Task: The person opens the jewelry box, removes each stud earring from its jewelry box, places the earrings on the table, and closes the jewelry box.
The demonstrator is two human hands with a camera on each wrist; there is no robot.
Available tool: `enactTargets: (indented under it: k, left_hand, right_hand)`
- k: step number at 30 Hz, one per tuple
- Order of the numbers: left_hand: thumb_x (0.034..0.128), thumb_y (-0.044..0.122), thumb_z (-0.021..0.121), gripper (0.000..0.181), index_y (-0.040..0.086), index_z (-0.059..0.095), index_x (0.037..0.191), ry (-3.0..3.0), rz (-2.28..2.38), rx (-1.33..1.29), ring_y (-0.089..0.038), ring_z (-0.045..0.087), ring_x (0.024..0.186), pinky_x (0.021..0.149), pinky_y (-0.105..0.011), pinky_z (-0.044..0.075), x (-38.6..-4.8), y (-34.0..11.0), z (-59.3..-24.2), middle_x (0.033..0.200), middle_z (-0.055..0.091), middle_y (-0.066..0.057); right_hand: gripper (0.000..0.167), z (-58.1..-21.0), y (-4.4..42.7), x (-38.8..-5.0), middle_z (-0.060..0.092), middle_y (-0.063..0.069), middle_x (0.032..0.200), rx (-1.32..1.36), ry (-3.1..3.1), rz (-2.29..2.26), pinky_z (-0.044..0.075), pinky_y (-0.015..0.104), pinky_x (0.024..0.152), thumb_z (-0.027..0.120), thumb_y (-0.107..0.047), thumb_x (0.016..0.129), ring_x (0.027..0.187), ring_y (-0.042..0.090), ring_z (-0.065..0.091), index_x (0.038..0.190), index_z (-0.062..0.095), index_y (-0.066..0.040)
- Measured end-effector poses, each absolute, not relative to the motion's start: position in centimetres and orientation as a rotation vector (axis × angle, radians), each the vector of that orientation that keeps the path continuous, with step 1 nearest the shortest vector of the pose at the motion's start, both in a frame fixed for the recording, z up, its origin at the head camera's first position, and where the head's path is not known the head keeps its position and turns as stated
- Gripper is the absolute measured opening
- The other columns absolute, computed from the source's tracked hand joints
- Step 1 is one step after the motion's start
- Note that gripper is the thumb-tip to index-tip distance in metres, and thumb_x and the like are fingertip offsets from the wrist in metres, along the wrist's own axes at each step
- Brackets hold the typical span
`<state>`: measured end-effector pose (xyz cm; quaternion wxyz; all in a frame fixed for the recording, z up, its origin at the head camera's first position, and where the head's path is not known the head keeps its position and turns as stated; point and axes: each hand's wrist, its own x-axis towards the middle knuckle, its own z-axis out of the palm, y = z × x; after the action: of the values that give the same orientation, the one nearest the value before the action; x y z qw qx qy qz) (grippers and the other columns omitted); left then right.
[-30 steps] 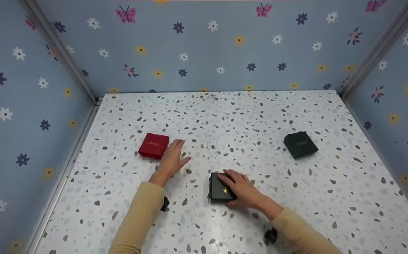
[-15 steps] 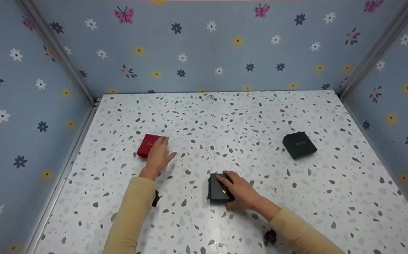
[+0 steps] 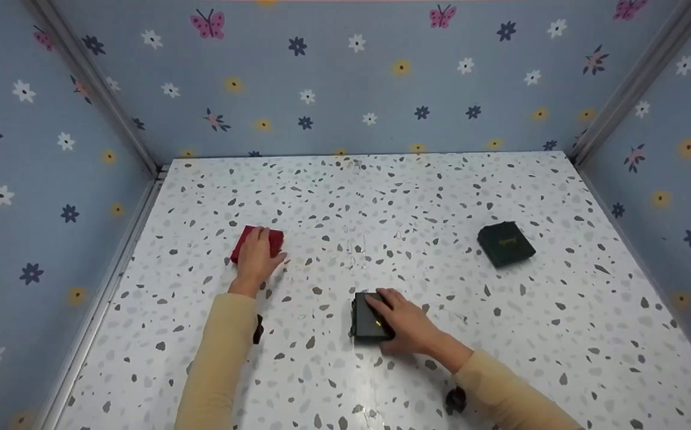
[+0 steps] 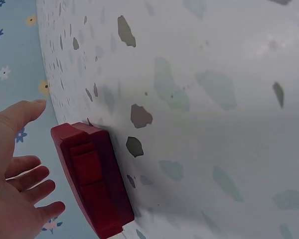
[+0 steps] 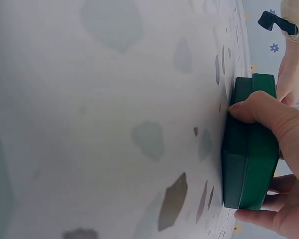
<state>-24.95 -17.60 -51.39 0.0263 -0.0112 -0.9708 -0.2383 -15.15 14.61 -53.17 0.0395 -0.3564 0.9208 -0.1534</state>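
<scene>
A small red box [image 3: 276, 240] with a lid lies on the left part of the speckled table. My left hand [image 3: 254, 257] hovers over it, covering much of its top. In the left wrist view, the fingers and thumb are apart from the red box [image 4: 92, 174], with a gap between. Near the front middle, my right hand [image 3: 411, 325] grips a dark green box [image 3: 369, 319] with a gold mark on top. The right wrist view shows the thumb on one side of the green box [image 5: 256, 164] and fingers at the other; it rests on the table.
A second dark green box [image 3: 505, 245] with gold lettering lies on the right part of the table [image 3: 411, 203]. Blue flower-patterned walls [image 3: 345, 77] stand at the back and both sides.
My left hand has moved left, from beside the red box to over it. The right hand stays on the dark green box, which has not visibly moved.
</scene>
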Motion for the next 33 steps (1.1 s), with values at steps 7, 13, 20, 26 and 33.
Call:
enactTargets:
  k: [7,13,20,26,33]
  left_hand:
    - [0.077,0.029,0.068,0.076,-0.009,0.03,0.131,-3.024,-0.687,0.051,-0.036,0.027,0.121,0.099,-0.048,0.023,-25.2,-18.0,-51.6,0.131,0.03,-0.026]
    - [0.0715,0.038,0.071,0.091,-0.01,0.024,0.132,-3.045,-0.635,0.137,-0.037,0.026,0.121,0.097,-0.051,0.024,-25.3,-18.2,-52.0,0.132,0.026,-0.028]
    - [0.0691,0.043,0.071,0.103,-0.011,0.014,0.135,-3.076,-0.594,0.218,-0.041,0.02,0.123,0.097,-0.056,0.02,-25.3,-18.5,-52.6,0.133,0.02,-0.031]
    - [0.0691,0.04,0.071,0.103,-0.01,0.01,0.135,-3.086,-0.597,0.296,-0.043,0.016,0.124,0.097,-0.057,0.018,-25.4,-18.7,-52.9,0.134,0.017,-0.031]
    - [0.07,0.041,0.069,0.102,-0.011,0.01,0.136,-3.097,-0.589,0.367,-0.043,0.018,0.123,0.096,-0.056,0.022,-25.5,-18.7,-53.2,0.134,0.018,-0.031]
  right_hand:
    - [0.096,-53.1,14.6,-15.2,0.03,0.021,0.136,-1.089,2.816,-0.466,0.038,0.045,0.09,0.077,-0.028,0.057,0.123,0.034,0.03,0.139,0.029,-0.01]
    - [0.096,-53.3,14.7,-15.3,0.032,0.021,0.135,-1.118,2.835,-0.468,0.039,0.045,0.088,0.078,-0.027,0.055,0.122,0.034,0.031,0.137,0.032,-0.008]
    - [0.096,-53.3,14.7,-15.1,0.032,0.019,0.135,-1.118,2.838,-0.466,0.04,0.044,0.087,0.077,-0.028,0.055,0.122,0.032,0.031,0.138,0.032,-0.009]
    - [0.096,-52.8,14.9,-15.1,0.032,0.019,0.135,-1.104,2.841,-0.479,0.041,0.045,0.086,0.079,-0.031,0.056,0.122,0.032,0.031,0.138,0.032,-0.009]
    - [0.096,-52.3,15.6,-15.2,0.031,0.019,0.136,-1.111,2.869,-0.481,0.041,0.045,0.086,0.08,-0.032,0.057,0.122,0.032,0.031,0.138,0.032,-0.01]
